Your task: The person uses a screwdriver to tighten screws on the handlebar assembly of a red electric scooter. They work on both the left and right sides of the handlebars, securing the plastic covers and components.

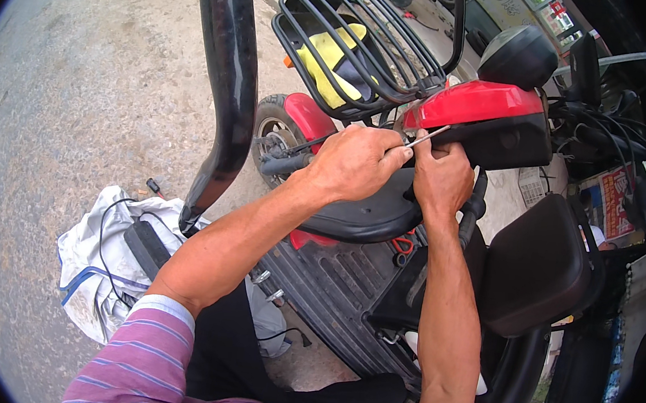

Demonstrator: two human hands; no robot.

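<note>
My left hand (pixel 355 161) is closed in a fist around a slim metal rod (pixel 429 136). The rod's bare end points up to the right, passes over my right fingers and ends near the lower edge of a red scooter cover (pixel 479 104). Whatever part of it lies inside the fist is hidden. Just to the right, my right hand (pixel 443 179) has its fingers curled together against the underside of that cover, beside the black housing (pixel 506 142). What these fingers grip is hidden. Both hands sit above the black floor part (pixel 365 210) of the scooter.
A black wire basket (pixel 356 40) holding a yellow cloth (pixel 326 60) juts out ahead. A black frame tube (pixel 225 73) rises at left. Right stands a dark padded seat (pixel 537 263). A white sheet (pixel 108 258) with cables lies on the concrete, beside the ribbed footboard (pixel 330 281).
</note>
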